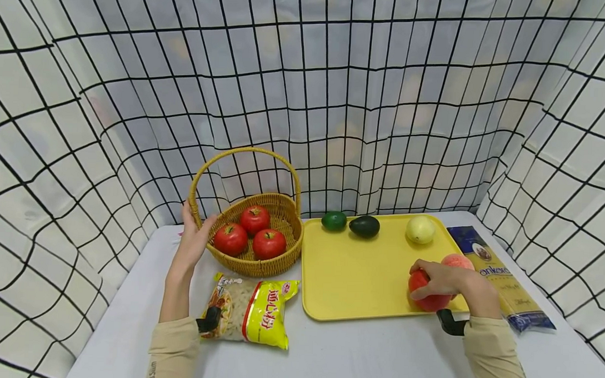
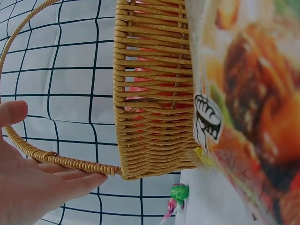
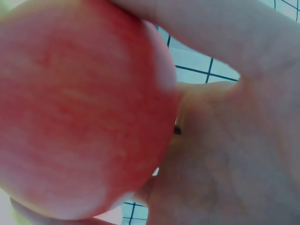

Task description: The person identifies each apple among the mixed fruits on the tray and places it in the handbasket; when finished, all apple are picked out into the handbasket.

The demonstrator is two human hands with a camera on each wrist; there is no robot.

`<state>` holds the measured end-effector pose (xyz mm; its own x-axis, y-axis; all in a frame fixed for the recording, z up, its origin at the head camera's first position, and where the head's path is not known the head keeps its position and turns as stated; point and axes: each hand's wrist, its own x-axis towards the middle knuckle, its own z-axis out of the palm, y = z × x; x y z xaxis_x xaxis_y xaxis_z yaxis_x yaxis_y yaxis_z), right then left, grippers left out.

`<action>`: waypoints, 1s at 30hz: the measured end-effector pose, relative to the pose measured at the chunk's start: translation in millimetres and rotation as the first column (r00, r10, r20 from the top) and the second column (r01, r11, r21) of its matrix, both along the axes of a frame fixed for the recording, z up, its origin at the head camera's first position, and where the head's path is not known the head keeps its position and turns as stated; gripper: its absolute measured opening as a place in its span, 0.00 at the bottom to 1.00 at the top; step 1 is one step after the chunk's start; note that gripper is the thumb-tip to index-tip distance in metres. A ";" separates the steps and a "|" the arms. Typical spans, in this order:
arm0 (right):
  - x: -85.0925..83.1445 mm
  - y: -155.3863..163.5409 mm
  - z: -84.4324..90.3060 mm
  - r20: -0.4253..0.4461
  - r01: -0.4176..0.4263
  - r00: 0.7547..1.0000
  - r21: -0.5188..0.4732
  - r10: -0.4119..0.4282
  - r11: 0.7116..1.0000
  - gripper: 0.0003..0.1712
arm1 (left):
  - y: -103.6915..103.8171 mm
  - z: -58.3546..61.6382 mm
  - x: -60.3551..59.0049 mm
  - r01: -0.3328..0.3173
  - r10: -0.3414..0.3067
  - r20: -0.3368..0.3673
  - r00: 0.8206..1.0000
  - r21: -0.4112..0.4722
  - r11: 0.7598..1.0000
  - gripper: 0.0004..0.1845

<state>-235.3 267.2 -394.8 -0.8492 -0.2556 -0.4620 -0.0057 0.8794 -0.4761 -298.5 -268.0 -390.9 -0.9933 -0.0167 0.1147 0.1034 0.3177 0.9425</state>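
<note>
We see the right hand curled round a red apple on the yellow tray; left hand, fingers straight, touches the basket handle.

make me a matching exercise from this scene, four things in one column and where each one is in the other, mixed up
Things:
1. three tomatoes
2. avocado
3. noodle packet
4. red apple

Places:
A. on the table in front of the basket
B. gripped by the right hand
C. inside the basket, whose rim the left hand touches
D. at the far edge of the yellow tray, beside the lime

Pairs: 1-C, 2-D, 3-A, 4-B
</note>
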 end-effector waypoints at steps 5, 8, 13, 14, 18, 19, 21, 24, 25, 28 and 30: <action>-1.1 -2.4 0.8 -0.048 -0.024 0.999 -0.006 0.023 1.000 0.36 | 1.9 6.6 4.7 0.008 -0.008 0.030 1.000 0.004 1.000 0.48; -1.8 -4.5 0.7 -0.088 -0.047 0.995 -0.018 0.045 0.999 0.37 | 5.0 13.7 9.6 0.011 -0.012 0.046 0.999 0.020 1.000 0.48; -2.6 -11.4 -0.7 -0.167 -0.084 0.983 -0.049 0.075 0.995 0.38 | 5.3 15.0 9.6 0.011 -0.012 0.043 0.999 0.027 1.000 0.48; -2.9 -13.5 -0.8 -0.182 -0.090 0.980 -0.050 0.080 0.995 0.38 | 4.3 12.9 7.8 0.010 -0.011 0.037 0.999 0.023 1.000 0.48; -4.4 -24.4 1.3 -0.233 -0.106 0.968 -0.059 0.089 0.993 0.38 | -0.3 4.1 0.8 -0.001 0.001 0.020 1.000 0.010 1.000 0.48; -5.0 -27.1 2.1 -0.249 -0.116 0.964 -0.063 0.097 0.991 0.38 | -1.1 2.7 -0.3 -0.003 0.003 0.016 1.000 0.008 1.000 0.48; -6.3 -33.7 3.4 -0.273 -0.125 0.957 -0.077 0.100 0.989 0.37 | -2.1 0.9 -1.8 -0.006 0.006 0.009 1.000 0.006 1.000 0.48; -8.3 -43.4 3.4 -0.315 -0.150 0.942 -0.085 0.116 0.985 0.37 | -2.8 0.3 -2.0 -0.010 0.010 0.006 1.000 0.006 1.000 0.48; -8.9 -46.6 3.0 -0.331 -0.159 0.936 -0.084 0.123 0.984 0.36 | -2.9 0.2 -1.9 -0.011 0.011 0.008 1.000 0.008 1.000 0.48; -9.7 -56.2 0.1 -0.368 -0.169 0.921 -0.074 0.130 0.983 0.35 | -2.7 0.4 -1.1 -0.014 0.014 0.015 1.000 0.010 1.000 0.48; -10.0 -62.0 -2.0 -0.387 -0.170 0.913 -0.069 0.130 0.983 0.34 | -2.1 0.6 -0.9 -0.014 0.014 0.020 1.000 0.010 1.000 0.48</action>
